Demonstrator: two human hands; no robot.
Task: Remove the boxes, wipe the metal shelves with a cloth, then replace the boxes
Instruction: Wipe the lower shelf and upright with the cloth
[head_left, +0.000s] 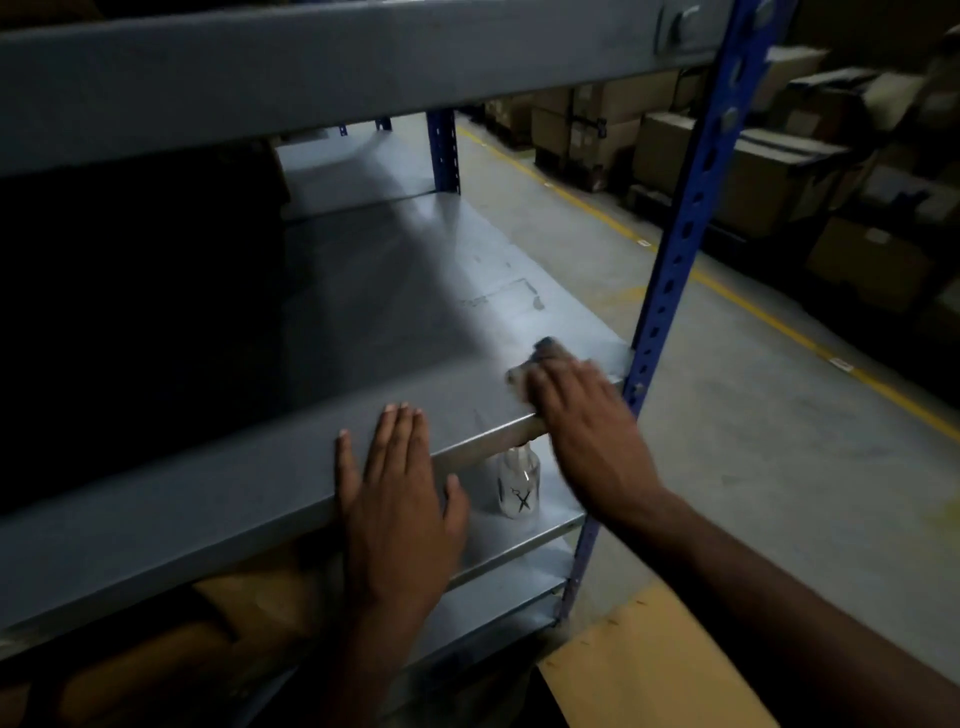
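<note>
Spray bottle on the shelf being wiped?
No, the spray bottle stands on the lower shelf, beneath the one the right hand wipes.

Hands: two, the left hand and the right hand.
Cloths: one cloth.
Spray bottles: one clear bottle.
Metal shelves: four levels visible, counting the wiped shelf.
Blue uprights: two clearly visible, near upright and far upright.
Stacked boxes across the aisle: too many and too dim to count.
</note>
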